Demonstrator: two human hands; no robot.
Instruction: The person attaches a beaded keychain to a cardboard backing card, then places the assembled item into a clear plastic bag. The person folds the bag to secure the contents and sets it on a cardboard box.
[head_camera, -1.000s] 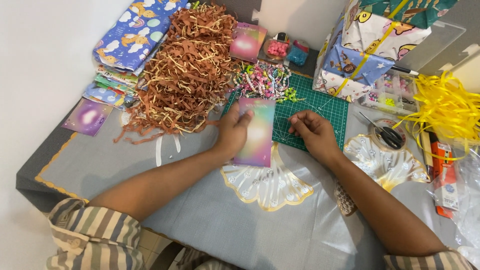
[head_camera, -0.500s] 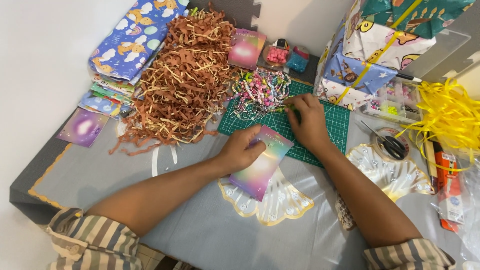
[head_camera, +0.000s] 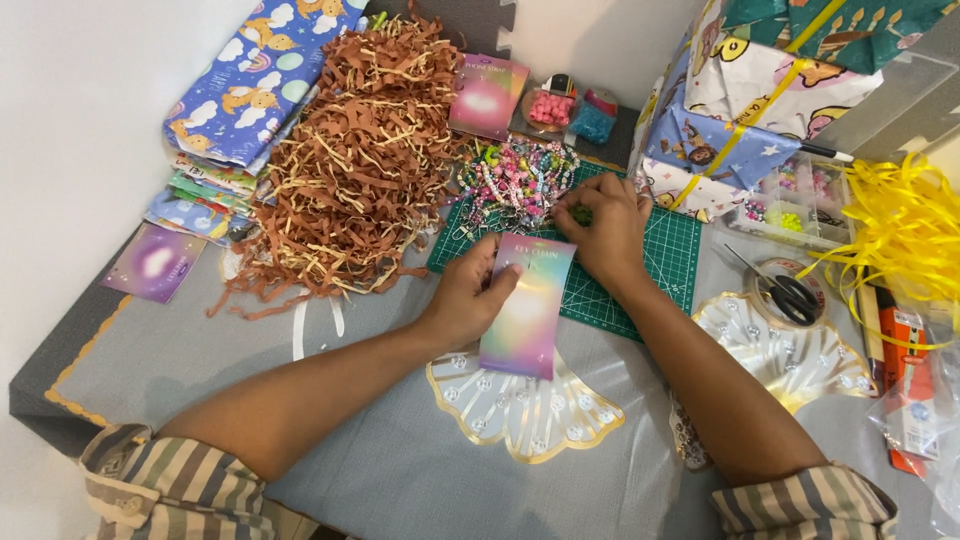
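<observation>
**Grey craft table, two hands at work**

Grey padded table (head_camera: 380, 470), crowded. One green cutting mat (head_camera: 670, 262) at centre, one heap of brown shredded paper (head_camera: 355, 170) beside it. Three iridescent pastel cards: one (head_camera: 527, 308) pinched upright in left hand (head_camera: 468, 295), one (head_camera: 487, 95) at back, one (head_camera: 154, 262) far left. Right hand (head_camera: 603, 225) closed narrowly on small green bead (head_camera: 581, 213) by one pile of colourful beaded straps (head_camera: 515, 178). One pair of black scissors (head_camera: 785, 290) lying right.

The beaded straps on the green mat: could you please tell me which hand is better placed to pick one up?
Probably the right hand: it rests at the beaded straps. The left hand holds the pastel card.
</observation>
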